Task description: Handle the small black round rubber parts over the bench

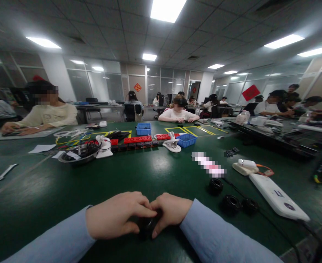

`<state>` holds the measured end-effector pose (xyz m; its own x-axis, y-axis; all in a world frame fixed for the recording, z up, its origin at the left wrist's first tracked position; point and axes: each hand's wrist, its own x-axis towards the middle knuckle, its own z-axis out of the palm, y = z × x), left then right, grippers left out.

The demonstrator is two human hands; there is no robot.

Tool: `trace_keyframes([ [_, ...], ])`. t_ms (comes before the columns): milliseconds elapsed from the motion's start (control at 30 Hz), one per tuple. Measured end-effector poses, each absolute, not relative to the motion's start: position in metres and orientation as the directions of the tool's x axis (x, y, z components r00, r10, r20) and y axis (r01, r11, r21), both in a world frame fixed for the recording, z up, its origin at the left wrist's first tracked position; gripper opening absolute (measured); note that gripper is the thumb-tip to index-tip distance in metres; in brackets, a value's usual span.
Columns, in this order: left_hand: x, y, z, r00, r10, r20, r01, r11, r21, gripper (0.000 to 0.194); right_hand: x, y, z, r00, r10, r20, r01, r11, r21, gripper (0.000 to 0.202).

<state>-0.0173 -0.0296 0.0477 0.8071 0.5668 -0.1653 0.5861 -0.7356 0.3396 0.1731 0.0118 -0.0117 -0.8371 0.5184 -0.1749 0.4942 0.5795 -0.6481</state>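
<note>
Low in the head view, my left hand (116,215) and my right hand (171,210) meet over the green table. Between them is a small black rounded part (147,224), largely covered by my fingers. Both hands are closed around it, the left from its left side and the right from its right. Its exact kind cannot be made out. To the right lie several black ring-shaped parts, among them one ring (215,186) and another ring (232,203).
A white power bank (280,197) with a cable lies on the right. Farther back are a metal bowl (80,159) of cables, a red power strip (137,139), a white clip stand (172,144) and a blue basket (187,140). A wrench (6,172) lies left. Other people sit around.
</note>
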Motion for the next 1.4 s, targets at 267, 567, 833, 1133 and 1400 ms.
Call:
trace_keyframes([
  [267, -0.017, -0.029, 0.041, 0.747, 0.645, -0.161, 0.658, -0.681, 0.321, 0.047, 0.172, 0.010, -0.013, -0.792, 0.577, -0.199, 0.552, 0.540, -0.635, 0.043],
  [567, -0.011, -0.029, 0.029, 0.557, 0.825, -0.093, 0.818, -0.525, 0.235, 0.029, 0.166, 0.009, -0.018, -0.734, 0.674, -0.089, 0.574, 0.546, -0.610, 0.047],
  [833, 0.000, -0.030, 0.021, 0.422, 0.906, -0.027, 0.902, -0.417, 0.109, 0.027, 0.163, 0.011, -0.027, -0.660, 0.751, -0.025, 0.661, 0.564, -0.494, 0.048],
  [1133, -0.001, -0.026, 0.010, 0.386, 0.922, 0.033, 0.909, -0.386, 0.159, 0.030, 0.161, 0.010, -0.027, -0.625, 0.780, 0.038, 0.701, 0.583, -0.411, 0.049],
  [1400, -0.023, -0.014, 0.007, 0.392, 0.899, 0.197, 0.898, -0.420, 0.132, 0.045, 0.165, 0.009, -0.024, -0.634, 0.773, -0.011, 0.657, 0.532, -0.534, 0.048],
])
